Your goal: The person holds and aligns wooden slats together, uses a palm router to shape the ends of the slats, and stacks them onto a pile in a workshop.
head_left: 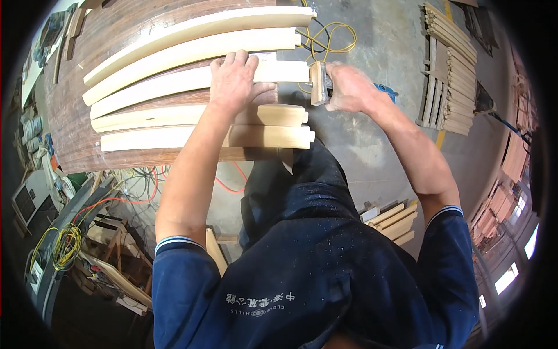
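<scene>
Brown wooden table (pixel 70 134), grey floor (pixel 383 35) at right. I see left hand (pixel 234 81) flat on middle pale strip (pixel 285 71), thumb spread; strip's right end overhangs table. Right hand (pixel 351 87) grips small block (pixel 316 84) at that end. Other strips (pixel 215 43) alongside.

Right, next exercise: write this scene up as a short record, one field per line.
Surface: brown wooden table
Workpieces: five pale wooden pieces, side by side
Left hand: resting on the middle piece
Right hand: holding a small block at that piece's right end; contact unclear
Nearby: stacked wooden lengths, right; yellow cable coil, lower left
</scene>
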{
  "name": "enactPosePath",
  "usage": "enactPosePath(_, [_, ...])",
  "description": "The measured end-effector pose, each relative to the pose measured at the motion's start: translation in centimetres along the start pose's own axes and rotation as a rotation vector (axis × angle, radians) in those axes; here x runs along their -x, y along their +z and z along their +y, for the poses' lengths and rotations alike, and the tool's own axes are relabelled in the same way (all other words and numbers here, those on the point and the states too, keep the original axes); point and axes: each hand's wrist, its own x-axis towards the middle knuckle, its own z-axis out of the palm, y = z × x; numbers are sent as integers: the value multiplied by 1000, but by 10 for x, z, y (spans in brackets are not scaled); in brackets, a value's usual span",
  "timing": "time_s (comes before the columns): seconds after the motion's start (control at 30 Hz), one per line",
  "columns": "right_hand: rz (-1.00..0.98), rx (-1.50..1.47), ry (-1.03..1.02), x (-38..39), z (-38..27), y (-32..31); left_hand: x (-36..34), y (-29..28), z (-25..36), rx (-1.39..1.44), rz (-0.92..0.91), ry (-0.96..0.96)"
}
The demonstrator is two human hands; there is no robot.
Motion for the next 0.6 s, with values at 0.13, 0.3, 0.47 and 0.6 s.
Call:
enactPosePath(0.13, [-19,46,-14,-5,-1,2,-3,-3,0,5,-40,-4])
enactPosePath(0.3, [-9,42,-46,-8,1,1,-4,-2,1,21,-34,-14])
enactPosePath(0.47, [-27,98,-34,-13,2,-1,-3,0,0,36,28,8])
enactPosePath(0.6, [-49,117,-16,-16,-3,-5,-1,5,-2,70,73,30])
